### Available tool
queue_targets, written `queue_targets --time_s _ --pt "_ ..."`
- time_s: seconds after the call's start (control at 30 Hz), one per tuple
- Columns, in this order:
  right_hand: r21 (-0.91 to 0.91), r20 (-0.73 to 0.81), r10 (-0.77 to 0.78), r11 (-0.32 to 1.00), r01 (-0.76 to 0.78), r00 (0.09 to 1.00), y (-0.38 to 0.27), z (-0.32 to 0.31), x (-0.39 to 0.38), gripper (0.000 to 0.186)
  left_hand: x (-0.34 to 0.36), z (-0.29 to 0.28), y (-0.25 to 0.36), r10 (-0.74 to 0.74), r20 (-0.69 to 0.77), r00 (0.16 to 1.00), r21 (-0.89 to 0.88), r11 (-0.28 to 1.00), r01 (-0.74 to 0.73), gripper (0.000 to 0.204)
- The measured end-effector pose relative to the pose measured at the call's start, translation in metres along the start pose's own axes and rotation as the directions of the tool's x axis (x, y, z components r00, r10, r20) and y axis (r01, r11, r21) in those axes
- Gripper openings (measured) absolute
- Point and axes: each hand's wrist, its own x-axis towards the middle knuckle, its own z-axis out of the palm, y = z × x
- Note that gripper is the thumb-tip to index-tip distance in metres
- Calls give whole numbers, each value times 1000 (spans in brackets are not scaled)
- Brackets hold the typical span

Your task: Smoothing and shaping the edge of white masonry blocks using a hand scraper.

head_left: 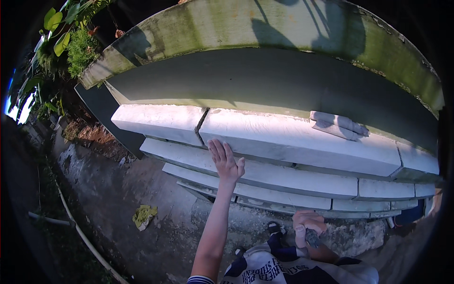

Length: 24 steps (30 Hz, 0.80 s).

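Observation:
My left hand point(227, 160) reaches forward with its fingers stretched out and nothing in it. It is at the front face of a long white block point(293, 137) in the top row of a stack; whether the palm presses on it I cannot tell. Near my body, my right hand point(308, 223) is closed round a dark grey object point(312, 238), mostly hidden by the fingers, its kind unclear. A folded grey cloth point(336, 125) lies on top of the long block, toward the right. A dark gap parts this block from a shorter white block point(158, 119) on its left.
More rows of white blocks point(302, 179) step down toward me. Behind them stands a low green-stained wall point(213, 31). A crumpled yellow cloth point(144, 217) lies on the rough ground. Pale pipes point(90, 241) run along the left, below leafy plants point(82, 49).

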Motion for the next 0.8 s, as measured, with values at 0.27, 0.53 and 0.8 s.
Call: queue_targets --time_s 0.27,0.53,0.8 --pt "-125 40 64 990 -59 997 -21 27 -6 30 -84 -64 42 -77 555 829 -101 982 158 69" --pt "-217 283 200 966 -140 938 -27 70 -34 33 -204 -144 54 -311 743 593 -21 874 485 70" --pt "-307 412 172 951 -41 895 -21 110 -31 26 -249 -174 60 -393 798 457 -1 757 653 72"
